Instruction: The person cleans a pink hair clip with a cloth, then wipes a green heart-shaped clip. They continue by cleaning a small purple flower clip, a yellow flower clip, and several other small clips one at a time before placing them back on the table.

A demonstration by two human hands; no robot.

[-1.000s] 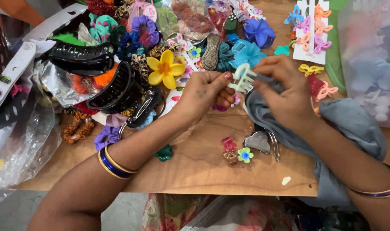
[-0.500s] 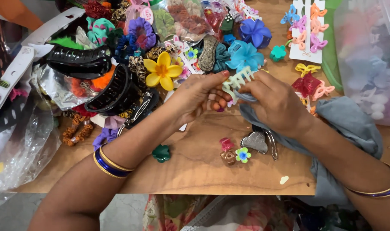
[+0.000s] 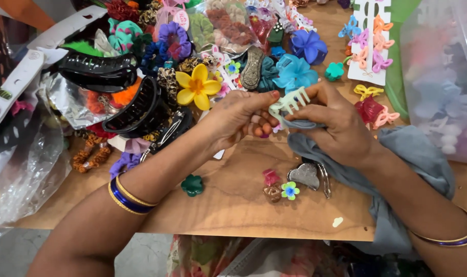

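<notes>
Both your hands meet on a pale green claw clip above the wooden counter (image 3: 233,205).

Your right hand (image 3: 336,128) presses a grey cloth (image 3: 418,159) against the pale green claw clip (image 3: 287,102), apparently wrapping its base; your left hand (image 3: 238,120) pinches the clip's left end.

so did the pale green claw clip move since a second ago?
Yes. The pale green claw clip, held by both hands, moved up and away, closer to the blue fabric flower, judged against the table edge.
</notes>
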